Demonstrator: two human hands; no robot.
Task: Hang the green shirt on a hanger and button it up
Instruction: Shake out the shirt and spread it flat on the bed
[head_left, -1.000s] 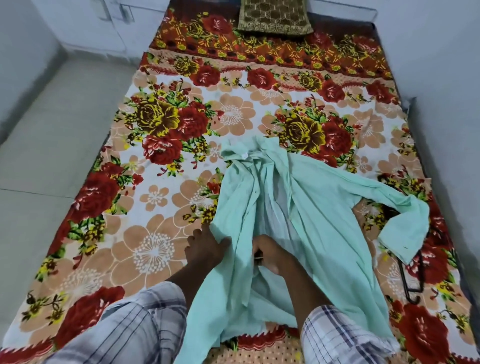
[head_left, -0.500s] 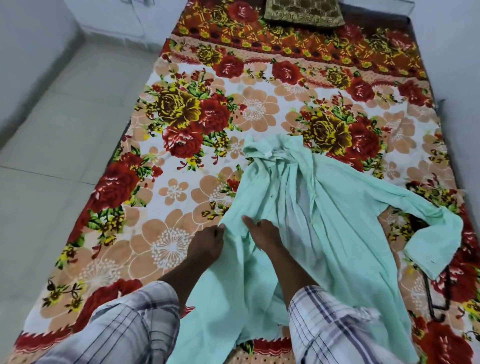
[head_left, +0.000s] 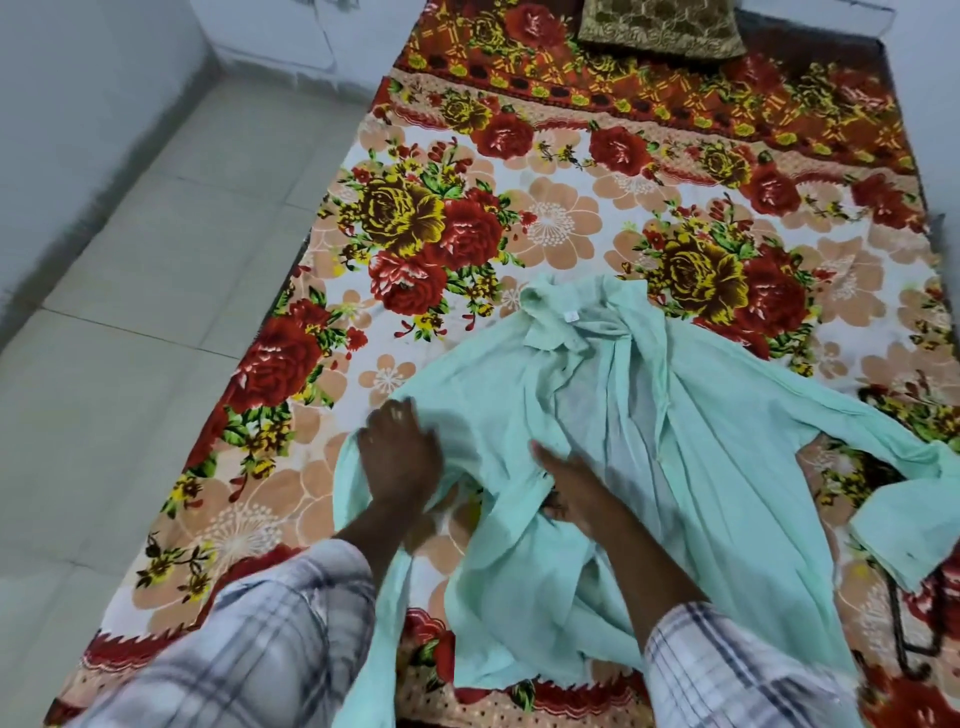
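Head view: the shirt (head_left: 701, 441) lies spread open on the near half of the bed (head_left: 571, 228). The left hand (head_left: 400, 457) presses flat on its left panel. The right hand (head_left: 571, 488) is at the front edge, grasp unclear. A hanger (head_left: 894, 623) lies near-right, and open floor (head_left: 156, 312) runs along the left.

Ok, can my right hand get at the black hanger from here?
Probably yes. The hanger lies on the bedsheet on that side, its lower part showing. The sleeve cuff covers its upper part, so the right hand would have to slide it out.
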